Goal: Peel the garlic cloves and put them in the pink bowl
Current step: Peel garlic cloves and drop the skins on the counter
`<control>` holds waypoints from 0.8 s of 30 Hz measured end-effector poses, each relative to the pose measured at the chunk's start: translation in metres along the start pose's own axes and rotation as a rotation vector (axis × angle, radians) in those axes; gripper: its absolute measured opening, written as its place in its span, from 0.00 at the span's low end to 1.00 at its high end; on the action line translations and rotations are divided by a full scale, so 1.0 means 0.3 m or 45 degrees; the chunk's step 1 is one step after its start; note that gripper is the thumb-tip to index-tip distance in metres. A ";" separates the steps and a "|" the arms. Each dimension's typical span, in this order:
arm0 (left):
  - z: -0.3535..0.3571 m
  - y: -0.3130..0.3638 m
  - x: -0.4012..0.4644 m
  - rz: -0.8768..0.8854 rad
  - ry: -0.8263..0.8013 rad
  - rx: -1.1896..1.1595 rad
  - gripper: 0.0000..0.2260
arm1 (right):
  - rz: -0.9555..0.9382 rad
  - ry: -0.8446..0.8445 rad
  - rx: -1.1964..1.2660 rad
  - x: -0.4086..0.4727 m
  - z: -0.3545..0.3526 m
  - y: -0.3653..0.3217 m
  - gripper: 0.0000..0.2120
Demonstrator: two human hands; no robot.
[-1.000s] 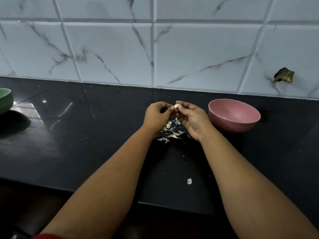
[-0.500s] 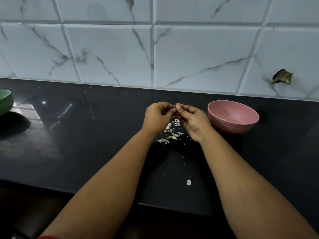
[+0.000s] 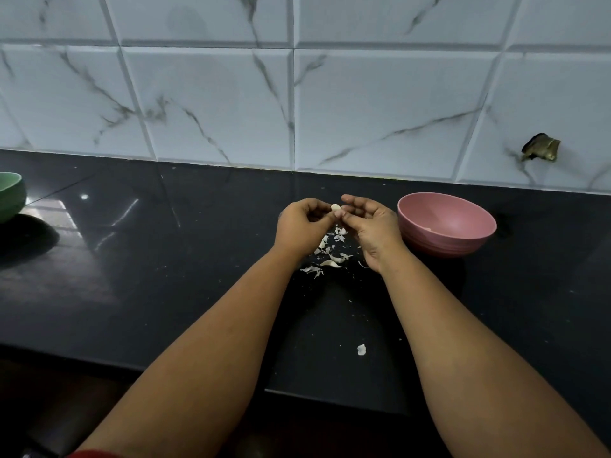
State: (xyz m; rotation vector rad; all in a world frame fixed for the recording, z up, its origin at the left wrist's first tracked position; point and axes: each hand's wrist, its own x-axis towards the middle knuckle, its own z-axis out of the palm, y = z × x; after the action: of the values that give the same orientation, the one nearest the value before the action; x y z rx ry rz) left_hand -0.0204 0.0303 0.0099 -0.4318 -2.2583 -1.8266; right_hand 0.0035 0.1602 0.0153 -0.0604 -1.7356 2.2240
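Note:
A small pale garlic clove (image 3: pixel 335 207) shows between the fingertips of both hands, held above the black counter. My left hand (image 3: pixel 302 226) pinches it from the left with curled fingers. My right hand (image 3: pixel 372 224) meets it from the right, thumb and fingers curled against the clove. The pink bowl (image 3: pixel 446 223) stands just right of my right hand, with a small pale piece inside near its bottom. Loose garlic skins (image 3: pixel 330 251) lie scattered on the counter under the hands.
A green bowl (image 3: pixel 11 196) sits at the far left edge of the counter (image 3: pixel 165 259). One white scrap (image 3: pixel 361 349) lies nearer the counter's front edge. The tiled wall behind has a dark broken spot (image 3: pixel 542 147) at the right.
The clove, hidden between the fingertips half a second ago, shows again. My right fingers have spread slightly around it. Both hands stay over the pile of skins.

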 end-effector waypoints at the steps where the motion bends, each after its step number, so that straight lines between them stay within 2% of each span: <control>1: 0.000 -0.002 0.002 -0.047 0.009 -0.055 0.05 | -0.052 0.021 -0.113 0.003 -0.003 0.003 0.14; 3: -0.002 -0.001 0.004 -0.148 0.002 -0.229 0.02 | -0.107 0.037 -0.213 0.004 -0.004 0.003 0.15; 8: -0.005 0.009 0.011 -0.251 -0.037 -0.577 0.03 | -0.091 -0.002 -0.097 0.001 0.001 0.002 0.09; 13: -0.006 0.011 0.010 -0.193 -0.074 -0.613 0.02 | -0.024 -0.031 -0.073 0.001 -0.005 0.001 0.01; 19: -0.012 0.028 -0.001 -0.193 -0.139 -0.694 0.03 | 0.150 -0.132 0.124 -0.013 0.011 -0.014 0.04; 22: -0.011 0.025 0.000 -0.198 -0.128 -0.707 0.06 | 0.150 -0.115 0.142 -0.016 0.017 -0.019 0.05; 24: -0.007 0.021 0.000 -0.196 -0.137 -0.722 0.04 | 0.155 -0.125 0.129 -0.016 0.012 -0.020 0.06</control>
State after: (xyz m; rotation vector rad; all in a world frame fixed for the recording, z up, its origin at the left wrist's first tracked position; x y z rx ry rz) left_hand -0.0181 0.0295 0.0161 -0.4585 -1.8415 -2.5794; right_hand 0.0087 0.1567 0.0211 -0.0349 -1.7077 2.4376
